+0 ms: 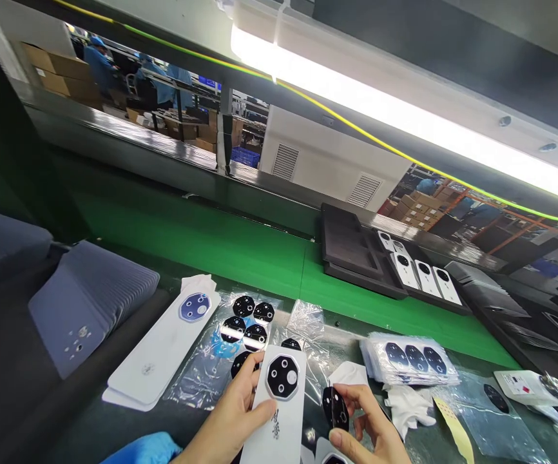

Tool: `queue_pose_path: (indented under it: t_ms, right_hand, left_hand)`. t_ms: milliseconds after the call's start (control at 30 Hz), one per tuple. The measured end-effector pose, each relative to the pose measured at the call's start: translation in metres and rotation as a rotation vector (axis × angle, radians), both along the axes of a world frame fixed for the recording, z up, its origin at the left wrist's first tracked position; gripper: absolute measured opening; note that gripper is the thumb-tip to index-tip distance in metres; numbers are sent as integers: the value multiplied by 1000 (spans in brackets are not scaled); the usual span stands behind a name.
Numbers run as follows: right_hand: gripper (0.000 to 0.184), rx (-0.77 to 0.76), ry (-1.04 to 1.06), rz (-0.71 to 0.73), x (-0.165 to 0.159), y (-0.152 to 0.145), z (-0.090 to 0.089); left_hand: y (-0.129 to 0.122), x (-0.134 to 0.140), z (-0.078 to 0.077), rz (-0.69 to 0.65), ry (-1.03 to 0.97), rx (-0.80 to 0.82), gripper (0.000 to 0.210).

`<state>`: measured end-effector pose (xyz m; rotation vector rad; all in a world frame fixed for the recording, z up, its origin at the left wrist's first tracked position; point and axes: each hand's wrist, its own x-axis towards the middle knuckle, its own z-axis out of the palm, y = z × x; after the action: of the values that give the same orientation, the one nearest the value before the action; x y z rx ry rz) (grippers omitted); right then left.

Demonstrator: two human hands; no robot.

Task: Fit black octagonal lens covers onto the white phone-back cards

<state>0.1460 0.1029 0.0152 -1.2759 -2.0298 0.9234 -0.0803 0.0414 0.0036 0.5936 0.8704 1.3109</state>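
My left hand (238,415) grips a white phone back cover (291,438) by its left edge, thumb on its face. The cover has a black eight-sided camera area with round holes near its top and dark lettering below. Pinched upright between the thumb and fingers of my right hand (370,422) is a black camera lens plate (336,409), just right of the cover and apart from it. Several similar black plates (254,336) lie on a clear plastic bag left of the cover. Part of another white cover (325,448) shows below my right hand.
At left are stacked white covers (153,361) and a row of grey panels (100,290). Behind, black trays (351,245) stand on a green surface, one with white covers. A bagged stack of lens plates (412,361), crumpled white cloth (407,409) and yellow strip (454,428) lie right.
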Motion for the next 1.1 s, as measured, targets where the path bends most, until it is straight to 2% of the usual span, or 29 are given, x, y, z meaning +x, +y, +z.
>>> queue_pose_path:
  t_ms: [233,367,567,867,1100]
  right_hand:
    - [49,-6,44,-8,-2,-1,0]
    - [45,-13,71,-6,-3,0,-1]
    - [47,-30,15,-5,-2,0,0]
    - [37,-81,82,-8,-3,-2,4]
    - [36,-88,36,96,3,2,8]
  left_hand:
    - [0,0,1,-4,-7,-4,85]
    - [-1,-1,5,-13,-3,-29,81]
    - [-1,0,5,-7,-24,-31,84]
    - [-1,-1,5,-35,-38,-36,88]
    - [-3,-1,9,-24,-23,-60,86]
